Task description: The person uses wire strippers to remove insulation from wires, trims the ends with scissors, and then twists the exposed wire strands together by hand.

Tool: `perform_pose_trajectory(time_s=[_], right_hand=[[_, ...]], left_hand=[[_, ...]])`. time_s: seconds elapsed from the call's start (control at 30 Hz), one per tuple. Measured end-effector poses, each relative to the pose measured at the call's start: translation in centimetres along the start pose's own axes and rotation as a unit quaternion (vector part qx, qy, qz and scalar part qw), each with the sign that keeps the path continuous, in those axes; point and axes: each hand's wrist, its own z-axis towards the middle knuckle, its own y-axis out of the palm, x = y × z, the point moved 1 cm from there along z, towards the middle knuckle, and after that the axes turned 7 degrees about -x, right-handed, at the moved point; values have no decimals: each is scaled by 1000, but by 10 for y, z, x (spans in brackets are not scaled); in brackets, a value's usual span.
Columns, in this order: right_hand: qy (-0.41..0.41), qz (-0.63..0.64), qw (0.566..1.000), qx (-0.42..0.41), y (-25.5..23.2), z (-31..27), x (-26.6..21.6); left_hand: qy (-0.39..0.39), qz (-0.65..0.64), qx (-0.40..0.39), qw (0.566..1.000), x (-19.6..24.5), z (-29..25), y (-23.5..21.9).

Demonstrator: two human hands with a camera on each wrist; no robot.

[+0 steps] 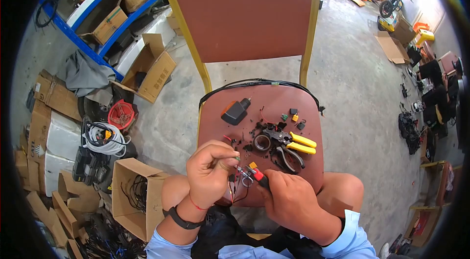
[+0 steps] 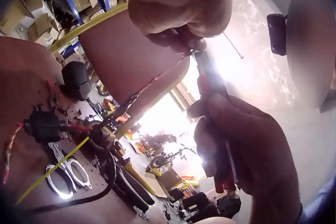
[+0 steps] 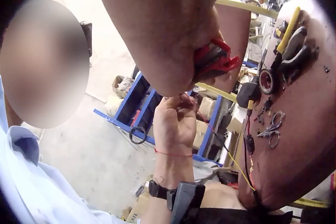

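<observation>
My left hand [image 1: 210,167] is raised over the front of the chair seat, thumb and finger pinching the end of a thin wire [image 2: 135,97]. A small green piece [image 1: 238,158] shows at those fingertips in the head view. My right hand [image 1: 293,194] grips red-and-black pliers [image 1: 258,175], their metal tip right at the left fingertips in the left wrist view. From the pinch the wire runs down towards a dark cable joint. Small scissors [image 3: 272,130] lie on the seat below the hands, beside a wire bundle with a black sleeve [image 2: 43,126].
Yellow-handled wire strippers [image 1: 298,142], a tape roll [image 1: 262,142], a black-and-orange block [image 1: 236,112] and small connectors [image 1: 295,117] lie on the seat [image 1: 215,131]. Black cable [image 1: 264,81] loops along its back edge. An open carton [image 1: 128,175] stands at the left, near blue shelves [image 1: 81,33].
</observation>
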Motion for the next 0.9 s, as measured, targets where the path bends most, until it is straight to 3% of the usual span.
perform_pose_trajectory(time_s=[0.03,0.13,0.17,0.33,0.5,0.6,0.8,0.9], right_hand=[[1,-5,1000,-5,0,1,1],[59,-76,982,-162,19,0,12],[68,-52,989,-124,20,-2,13],[81,41,996,-6,0,5,5],[96,180,979,27,-7,18,-2],[103,303,947,41,-6,18,3],[100,411,897,124,7,19,14],[95,460,872,139,7,22,15]], left_hand=[[22,-4,6,1000,-4,-1,-2],[56,-52,46,996,-4,5,-14],[60,-76,71,993,-4,5,-19],[-26,-211,38,976,-4,3,-17],[-90,-290,20,952,-2,4,-11],[-98,-318,-27,943,-7,0,-8],[-260,-269,-54,926,5,-7,20],[-286,-181,-73,938,10,-10,22]])
